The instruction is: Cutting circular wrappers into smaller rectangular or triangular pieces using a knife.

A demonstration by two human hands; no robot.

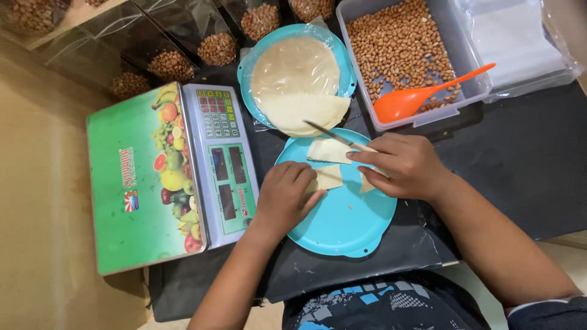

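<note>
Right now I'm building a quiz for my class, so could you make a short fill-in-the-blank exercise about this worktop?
1. The right hand holds a ____ over the near plate.
2. The left hand presses on a pale ____ on that plate.
3. The orange spoon lies in a tub of ____.
4. Left of the plates stands a weighing ____ with a green platform.

Missing words: knife; wrapper piece; peanuts; scale

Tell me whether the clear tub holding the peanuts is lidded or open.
Open. The clear tub has no lid on it; the peanuts lie exposed and an orange scoop rests inside.
</note>
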